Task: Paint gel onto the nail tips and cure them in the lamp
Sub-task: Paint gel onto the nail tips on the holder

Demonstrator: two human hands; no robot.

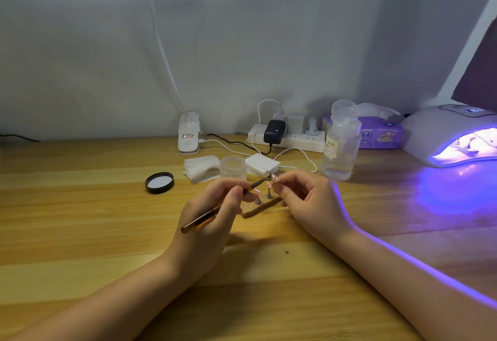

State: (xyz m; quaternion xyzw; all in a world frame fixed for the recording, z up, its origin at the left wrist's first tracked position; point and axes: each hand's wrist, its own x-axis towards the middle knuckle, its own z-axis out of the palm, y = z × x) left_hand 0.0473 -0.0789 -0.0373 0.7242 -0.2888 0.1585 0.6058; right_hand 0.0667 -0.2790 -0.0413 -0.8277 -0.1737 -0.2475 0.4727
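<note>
Beside the "NAIL" bottle (pixel 339 144), hands grip brush (pixel 215 210) and nail tip (pixel 274 178).

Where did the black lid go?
The black lid lies flat on the wooden table, left of the left hand. It sits just left of the white pads and the small clear jar.

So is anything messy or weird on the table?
A little. The jar stands open, its black lid lying upside down to its left. A small dark speck sits on the table between the arms. Nothing looks spilled or broken.
</note>
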